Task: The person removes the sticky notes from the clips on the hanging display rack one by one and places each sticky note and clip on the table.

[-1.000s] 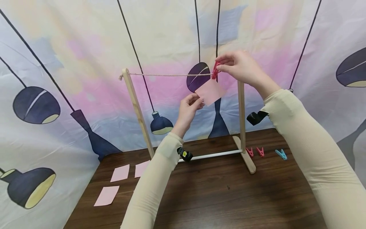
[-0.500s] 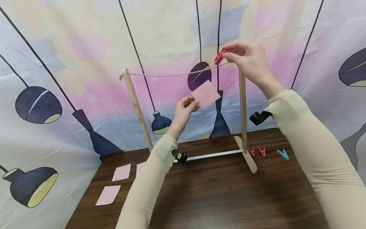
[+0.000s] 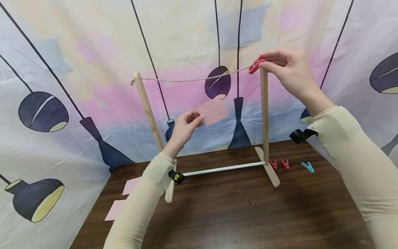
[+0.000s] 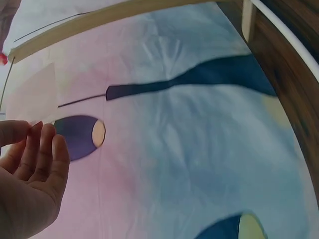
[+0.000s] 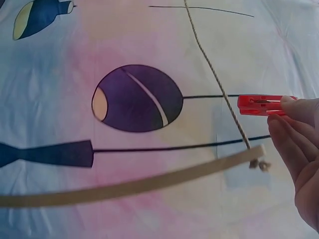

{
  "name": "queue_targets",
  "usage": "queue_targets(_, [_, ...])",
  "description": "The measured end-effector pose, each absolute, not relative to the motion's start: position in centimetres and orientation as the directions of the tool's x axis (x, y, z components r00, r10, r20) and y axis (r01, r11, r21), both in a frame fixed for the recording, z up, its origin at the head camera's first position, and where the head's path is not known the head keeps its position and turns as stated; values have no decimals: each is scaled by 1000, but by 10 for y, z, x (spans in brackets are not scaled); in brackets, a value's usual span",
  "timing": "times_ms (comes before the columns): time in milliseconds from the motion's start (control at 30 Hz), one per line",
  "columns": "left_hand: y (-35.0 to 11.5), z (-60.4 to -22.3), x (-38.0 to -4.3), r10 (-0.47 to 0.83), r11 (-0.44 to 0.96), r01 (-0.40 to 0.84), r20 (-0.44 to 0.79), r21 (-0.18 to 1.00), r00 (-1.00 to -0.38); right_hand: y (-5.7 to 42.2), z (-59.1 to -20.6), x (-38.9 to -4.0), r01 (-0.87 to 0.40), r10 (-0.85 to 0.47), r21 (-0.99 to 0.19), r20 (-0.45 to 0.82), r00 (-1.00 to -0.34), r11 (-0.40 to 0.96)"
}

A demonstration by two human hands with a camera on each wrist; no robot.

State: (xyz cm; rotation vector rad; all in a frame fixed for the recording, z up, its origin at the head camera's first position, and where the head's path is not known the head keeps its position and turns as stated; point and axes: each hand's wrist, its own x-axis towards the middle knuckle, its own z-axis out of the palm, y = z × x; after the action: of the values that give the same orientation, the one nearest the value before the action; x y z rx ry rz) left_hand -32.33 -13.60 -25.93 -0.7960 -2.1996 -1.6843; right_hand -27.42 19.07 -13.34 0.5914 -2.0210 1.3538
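Between thumb and fingers, my left hand [image 3: 184, 130] pinches a square pink paper [image 3: 214, 111] by its left corner, below the string. In the left wrist view the paper [image 4: 36, 97] stands up from the fingertips of the left hand [image 4: 37, 174]. A red clothespin [image 3: 256, 65] is pinched in my right hand [image 3: 290, 71], near the top of the right post. The right wrist view shows the clothespin [image 5: 260, 105] beside the string [image 5: 214, 74], apart from it. No paper hangs from the string [image 3: 189, 80] in the head view.
Wooden posts [image 3: 264, 117] joined by a white rod [image 3: 224, 168] stand on the dark table [image 3: 224, 214]. Two red clothespins [image 3: 284, 164] and a blue one [image 3: 308, 167] lie right of the frame. Pink papers [image 3: 115, 209] lie at left, partly behind my sleeve.
The right hand has moved the red clothespin up off the string, then right toward the post. My left hand has drawn the pink paper down and left, away from the string.
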Motion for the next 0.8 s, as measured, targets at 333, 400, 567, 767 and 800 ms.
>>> queue_targets(333, [-202,-244,-301,230,300,563,514,770,-826,225,-151,-259,-602,22,-613,710,-704,512])
queue_targets(400, [-215,-241,-297,208,316,567,528,760,-823,231,-154,-256,-603,24,-611,712,-701,512])
queue_targets(567, [-244,-236,-283,175,333,582,558,741,-811,240,-160,-248,-558,30,-633,675,-737,536])
queue_targets(767, [-269,-236,-266,149,412,570,565,710,-812,245,-171,-240,-502,46,-651,635,-771,570])
queue_targets(800, [-272,-237,-264,146,427,563,560,708,-815,245,-173,-239,-493,47,-648,631,-774,580])
